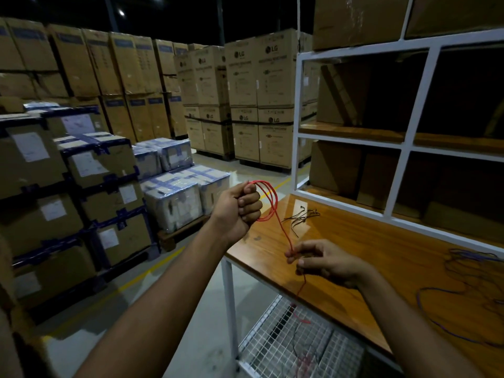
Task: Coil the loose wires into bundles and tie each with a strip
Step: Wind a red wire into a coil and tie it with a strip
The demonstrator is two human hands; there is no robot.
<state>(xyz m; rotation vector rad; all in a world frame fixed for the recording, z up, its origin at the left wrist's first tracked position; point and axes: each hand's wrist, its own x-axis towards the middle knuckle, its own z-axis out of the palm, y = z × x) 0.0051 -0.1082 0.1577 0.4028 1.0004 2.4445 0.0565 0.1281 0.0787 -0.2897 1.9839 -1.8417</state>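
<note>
Stacked LG cardboard boxes (256, 105) were seen behind plastic-wrapped cartons (177, 197), beside a white-framed shelving unit (420, 110) holding brown boxes (338, 170).

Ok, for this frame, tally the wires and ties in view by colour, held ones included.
Red wire: 1, loops gripped in the left hand, its tail pinched by the right hand.
Purple wire: 1 loose tangle on the wooden table; strands cannot be separated.
Dark tie strips: 1 small pile on the table; individual strips too thin to count.
Total: 3 groups.
</note>
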